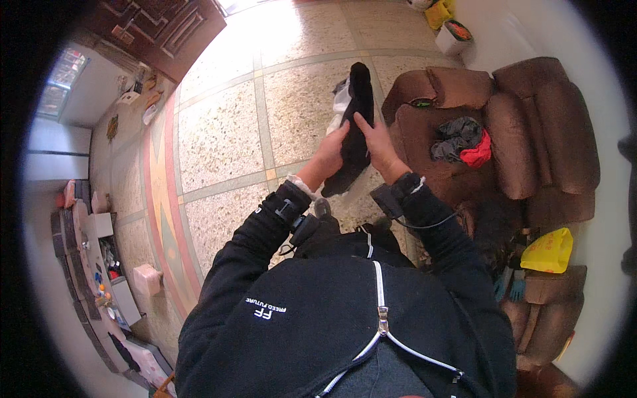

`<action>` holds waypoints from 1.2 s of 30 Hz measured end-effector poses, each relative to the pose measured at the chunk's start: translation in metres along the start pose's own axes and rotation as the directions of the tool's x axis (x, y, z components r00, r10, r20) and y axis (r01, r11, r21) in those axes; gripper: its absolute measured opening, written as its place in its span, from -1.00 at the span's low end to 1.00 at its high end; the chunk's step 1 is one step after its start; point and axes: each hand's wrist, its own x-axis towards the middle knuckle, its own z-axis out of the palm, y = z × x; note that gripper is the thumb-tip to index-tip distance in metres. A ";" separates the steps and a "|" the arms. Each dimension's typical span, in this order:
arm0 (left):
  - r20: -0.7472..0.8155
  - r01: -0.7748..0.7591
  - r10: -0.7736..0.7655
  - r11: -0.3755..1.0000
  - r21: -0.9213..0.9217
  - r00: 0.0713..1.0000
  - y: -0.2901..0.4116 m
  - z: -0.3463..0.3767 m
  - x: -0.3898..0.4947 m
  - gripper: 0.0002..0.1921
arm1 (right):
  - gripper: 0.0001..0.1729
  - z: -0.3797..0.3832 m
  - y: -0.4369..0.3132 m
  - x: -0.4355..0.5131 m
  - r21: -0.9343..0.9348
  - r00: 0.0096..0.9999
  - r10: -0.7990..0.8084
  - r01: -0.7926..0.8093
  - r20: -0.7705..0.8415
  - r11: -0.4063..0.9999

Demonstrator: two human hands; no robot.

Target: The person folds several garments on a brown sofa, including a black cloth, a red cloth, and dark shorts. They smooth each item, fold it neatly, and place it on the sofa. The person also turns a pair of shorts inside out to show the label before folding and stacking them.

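Note:
A long, black folded piece of fabric, perhaps a garment, is held out in front of me above the floor. My left hand grips its left edge, the thumb lying along the top. On the opposite edge, my right hand has its thumb pressed on the black surface and its fingers underneath. Something white and crumpled shows at the left of the fabric, beyond my left hand; what it is I cannot tell. The undersides of both hands are hidden.
To the right stands a brown sofa with dark plastic bags and a red bag on its seat. A yellow bag lies farther back. Terrazzo floor spreads left towards a pink stool. A white bin stands ahead.

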 end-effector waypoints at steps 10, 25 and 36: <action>-0.313 -0.393 0.616 0.740 0.546 0.723 0.120 -0.105 -0.055 -0.66 | -0.69 0.013 0.007 0.069 0.165 0.999 0.040 -0.037 -0.017 0.986; 0.057 -0.036 0.706 -0.045 0.998 0.706 0.044 -0.170 -0.055 -0.71 | -0.58 0.178 -0.009 -0.017 -0.334 0.602 0.091 0.305 0.793 0.892; -0.256 -0.027 0.776 0.331 0.943 0.577 0.022 -0.171 -0.059 -0.70 | -0.72 0.169 -0.053 -0.016 -0.286 0.462 0.021 0.511 0.887 0.810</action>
